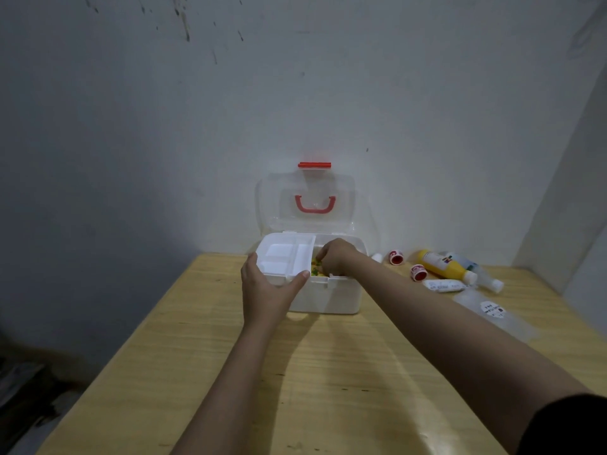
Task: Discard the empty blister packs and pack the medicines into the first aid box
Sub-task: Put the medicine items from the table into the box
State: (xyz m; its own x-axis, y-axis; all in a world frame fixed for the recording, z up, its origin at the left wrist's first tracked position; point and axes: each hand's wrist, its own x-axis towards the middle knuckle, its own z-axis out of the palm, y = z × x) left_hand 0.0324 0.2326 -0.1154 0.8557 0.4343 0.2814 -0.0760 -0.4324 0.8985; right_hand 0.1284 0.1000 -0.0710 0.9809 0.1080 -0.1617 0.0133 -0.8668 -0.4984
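A white first aid box (328, 297) stands open at the far end of the wooden table (295, 372), its clear lid (305, 198) with a red handle leaning against the wall. My left hand (267, 290) grips the front edge of the white inner tray (284, 254), which sits over the box's left half. My right hand (336, 256) reaches into the box's right half, fingers curled on a yellow and green packet (316, 267) that is mostly hidden.
To the right of the box lie a yellow bottle (443, 266), a clear bottle (486, 279), two small red-capped jars (396, 257) (418, 272), a white tube (443, 285) and a clear pouch (492, 311). Walls close the table's far and right sides.
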